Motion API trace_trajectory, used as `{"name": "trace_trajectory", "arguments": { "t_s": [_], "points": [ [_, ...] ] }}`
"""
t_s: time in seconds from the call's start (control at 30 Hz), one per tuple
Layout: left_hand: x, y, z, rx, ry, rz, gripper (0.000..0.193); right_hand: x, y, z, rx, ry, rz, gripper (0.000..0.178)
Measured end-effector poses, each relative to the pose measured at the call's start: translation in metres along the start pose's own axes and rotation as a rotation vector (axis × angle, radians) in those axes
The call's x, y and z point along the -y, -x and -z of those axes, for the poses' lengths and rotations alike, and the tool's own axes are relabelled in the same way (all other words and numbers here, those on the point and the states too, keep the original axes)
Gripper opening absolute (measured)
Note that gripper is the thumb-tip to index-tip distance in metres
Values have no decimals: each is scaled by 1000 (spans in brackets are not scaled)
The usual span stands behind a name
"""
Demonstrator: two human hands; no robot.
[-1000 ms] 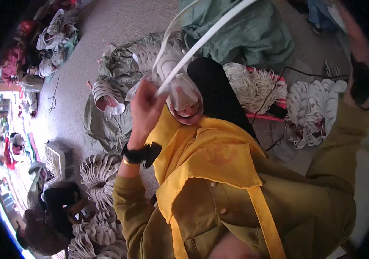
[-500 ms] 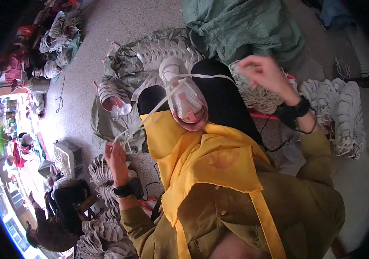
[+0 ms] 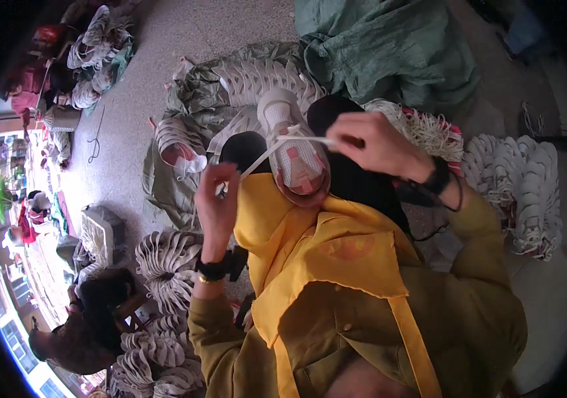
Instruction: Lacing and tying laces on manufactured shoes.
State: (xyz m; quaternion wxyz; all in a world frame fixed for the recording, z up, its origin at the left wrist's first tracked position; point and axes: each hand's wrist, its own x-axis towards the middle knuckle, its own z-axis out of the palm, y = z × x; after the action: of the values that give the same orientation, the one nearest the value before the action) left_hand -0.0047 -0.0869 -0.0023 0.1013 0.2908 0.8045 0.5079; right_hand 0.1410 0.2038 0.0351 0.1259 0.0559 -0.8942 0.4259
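Compared with half a second ago, the right hand (image 3: 376, 144) has swung in from beside the lace heap (image 3: 419, 127) and now pinches one end of the lace (image 3: 261, 160) next to the shoe (image 3: 296, 159). The left hand (image 3: 216, 209) has risen nearer the shoe, fingertips pinching the other end, so the lace runs tauter across. The shoe still sits between the knees (image 3: 237, 147), against the apron (image 3: 323, 249). The sack (image 3: 389, 53) edges the far right; leftward, past the sheet (image 3: 167, 189), stretches floor (image 3: 187, 26).
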Motion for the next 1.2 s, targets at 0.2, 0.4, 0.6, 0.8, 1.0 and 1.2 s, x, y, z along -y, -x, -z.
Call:
{"name": "trace_trajectory", "arguments": {
  "t_s": [0.2, 0.4, 0.6, 0.8, 1.0, 1.2],
  "points": [
    [-14, -27, -51, 78, 137, -30, 9, 0, 19, 3, 72, -26, -60, 11],
    [-10, -41, -62, 74, 0, -27, 11, -18, -31, -40, -186, 20, -149, 15],
    [-6, -49, -61, 83, -174, -233, 10, -27, -44, -50, -98, 194, -68, 11],
    [-4, -55, -66, 110, -211, -282, 8, -33, -47, -54, -85, 263, -48, 8],
    [7, -59, -64, 150, -56, -224, 6, -35, -47, -55, -129, 190, -39, 7],
    [2, -60, -61, 359, 440, 120, 6, -30, -48, -49, -122, 90, -55, 6]
  ]
}}
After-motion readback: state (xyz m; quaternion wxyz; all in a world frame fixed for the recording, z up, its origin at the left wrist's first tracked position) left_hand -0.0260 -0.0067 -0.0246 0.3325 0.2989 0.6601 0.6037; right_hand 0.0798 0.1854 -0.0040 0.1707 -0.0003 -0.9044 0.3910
